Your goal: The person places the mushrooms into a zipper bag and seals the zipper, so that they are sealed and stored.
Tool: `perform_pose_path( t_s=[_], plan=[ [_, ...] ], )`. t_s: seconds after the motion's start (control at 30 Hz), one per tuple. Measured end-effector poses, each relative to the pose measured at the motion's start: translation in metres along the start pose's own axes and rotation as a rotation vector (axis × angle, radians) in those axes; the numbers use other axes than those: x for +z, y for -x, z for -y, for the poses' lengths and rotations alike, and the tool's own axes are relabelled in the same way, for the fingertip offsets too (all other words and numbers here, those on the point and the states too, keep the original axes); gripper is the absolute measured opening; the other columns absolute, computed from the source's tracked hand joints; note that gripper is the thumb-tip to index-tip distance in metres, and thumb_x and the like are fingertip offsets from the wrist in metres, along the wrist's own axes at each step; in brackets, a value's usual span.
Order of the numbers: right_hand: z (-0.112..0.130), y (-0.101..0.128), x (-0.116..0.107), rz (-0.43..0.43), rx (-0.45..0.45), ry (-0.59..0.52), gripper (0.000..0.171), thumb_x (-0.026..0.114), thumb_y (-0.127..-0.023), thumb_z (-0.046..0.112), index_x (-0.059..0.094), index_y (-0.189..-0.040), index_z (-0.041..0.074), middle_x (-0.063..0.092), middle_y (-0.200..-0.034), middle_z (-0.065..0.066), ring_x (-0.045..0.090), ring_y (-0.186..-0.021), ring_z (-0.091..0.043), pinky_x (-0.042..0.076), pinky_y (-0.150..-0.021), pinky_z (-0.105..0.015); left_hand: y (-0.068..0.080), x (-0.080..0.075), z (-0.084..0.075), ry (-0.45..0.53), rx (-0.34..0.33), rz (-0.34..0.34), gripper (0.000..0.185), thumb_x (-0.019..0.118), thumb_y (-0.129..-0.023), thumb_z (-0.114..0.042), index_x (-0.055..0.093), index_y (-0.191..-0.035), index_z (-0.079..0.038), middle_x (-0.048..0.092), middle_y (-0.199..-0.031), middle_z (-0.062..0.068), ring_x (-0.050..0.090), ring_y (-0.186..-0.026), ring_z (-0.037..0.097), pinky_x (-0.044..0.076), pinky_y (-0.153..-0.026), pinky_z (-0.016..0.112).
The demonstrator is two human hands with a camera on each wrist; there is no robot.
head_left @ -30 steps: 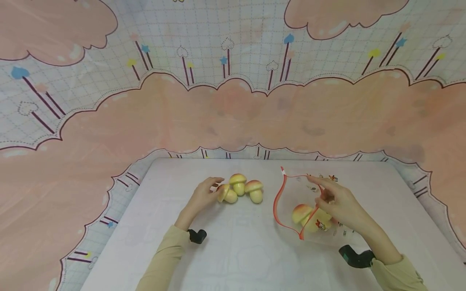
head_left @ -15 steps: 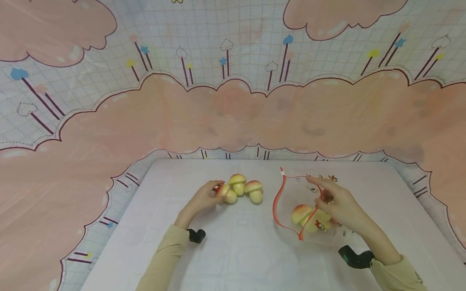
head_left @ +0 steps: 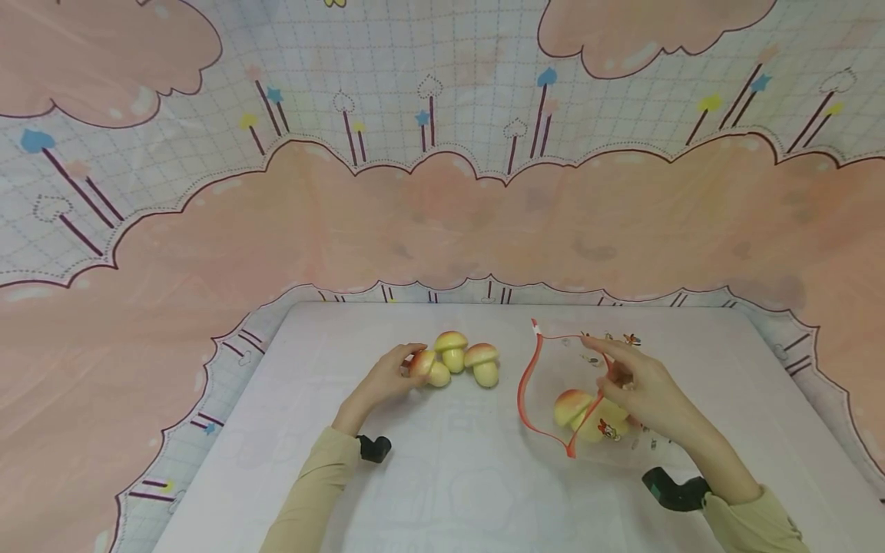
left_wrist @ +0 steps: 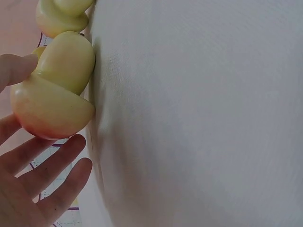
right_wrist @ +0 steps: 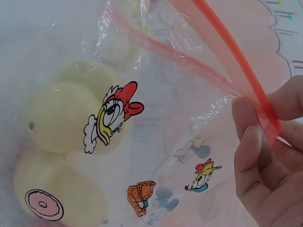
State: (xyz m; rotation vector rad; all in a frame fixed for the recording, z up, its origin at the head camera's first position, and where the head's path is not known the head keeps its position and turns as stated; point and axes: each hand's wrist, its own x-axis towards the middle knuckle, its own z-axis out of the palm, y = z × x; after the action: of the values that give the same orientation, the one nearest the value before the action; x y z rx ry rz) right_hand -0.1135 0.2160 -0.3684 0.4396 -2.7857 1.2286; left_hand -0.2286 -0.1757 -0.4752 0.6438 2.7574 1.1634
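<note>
My left hand (head_left: 383, 380) holds the cap of a yellow toy mushroom (head_left: 437, 375) with a reddish top. In the left wrist view its thumb lies on one side of the toy mushroom (left_wrist: 54, 109) and the fingers on the other. Two more toy mushrooms (head_left: 452, 353) stand right beside it. My right hand (head_left: 646, 388) pinches the red zip edge (right_wrist: 246, 71) of a clear plastic bag printed with cartoon figures. The bag's mouth, outlined by a red strip (head_left: 524, 388), gapes toward the left. Inside the bag lie toy mushrooms (head_left: 571, 405), partly hidden by the prints and strip.
A white table (head_left: 442, 476) carries everything. Behind it hangs a cloth backdrop (head_left: 442, 223) with clouds and small stars. Black wrist cameras (head_left: 676, 490) sit at both cuffs.
My left hand's fingers have closed round the leftmost toy mushroom's cap, after being beside it. The right hand and the bag stay where they were.
</note>
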Motion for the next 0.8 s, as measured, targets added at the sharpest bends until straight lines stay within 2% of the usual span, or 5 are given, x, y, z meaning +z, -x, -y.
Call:
perform_pose_path(
  t_s=[0.13, 0.37, 0.8],
  plan=[
    [0.0011, 0.0003, -0.0004, 0.003, 0.004, -0.01, 0.059, 0.061, -0.084, -0.003, 0.05, -0.139, 0.015, 0.049, -0.084, -0.005, 0.05, -0.069, -0.002, 0.041, -0.037, -0.022, 0.0011, 0.0004, 0.0, 0.016, 0.007, -0.004, 0.057, 0.071, -0.083, -0.024, 0.053, -0.133, -0.005, 0.058, -0.125, 0.021, 0.061, -0.102, 0.034, 0.055, -0.085, 0.038],
    [0.0019, 0.0007, -0.0001, 0.001, 0.006, -0.012, 0.057, 0.061, -0.084, -0.005, 0.051, -0.138, 0.012, 0.049, -0.082, -0.006, 0.05, -0.068, -0.001, 0.042, -0.036, -0.023, -0.0012, 0.0026, 0.0004, 0.043, -0.075, 0.03, 0.058, 0.073, -0.083, -0.016, 0.051, -0.136, -0.005, 0.056, -0.131, 0.018, 0.059, -0.109, 0.034, 0.054, -0.09, 0.04],
    [0.0027, 0.0014, 0.0009, -0.005, -0.001, 0.006, 0.058, 0.061, -0.083, -0.005, 0.051, -0.138, 0.013, 0.048, -0.08, -0.005, 0.049, -0.066, -0.002, 0.041, -0.036, -0.022, 0.0014, 0.0036, -0.002, 0.029, -0.044, -0.009, 0.058, 0.074, -0.081, -0.015, 0.053, -0.134, -0.007, 0.06, -0.126, 0.015, 0.061, -0.105, 0.03, 0.053, -0.086, 0.037]
  ],
)
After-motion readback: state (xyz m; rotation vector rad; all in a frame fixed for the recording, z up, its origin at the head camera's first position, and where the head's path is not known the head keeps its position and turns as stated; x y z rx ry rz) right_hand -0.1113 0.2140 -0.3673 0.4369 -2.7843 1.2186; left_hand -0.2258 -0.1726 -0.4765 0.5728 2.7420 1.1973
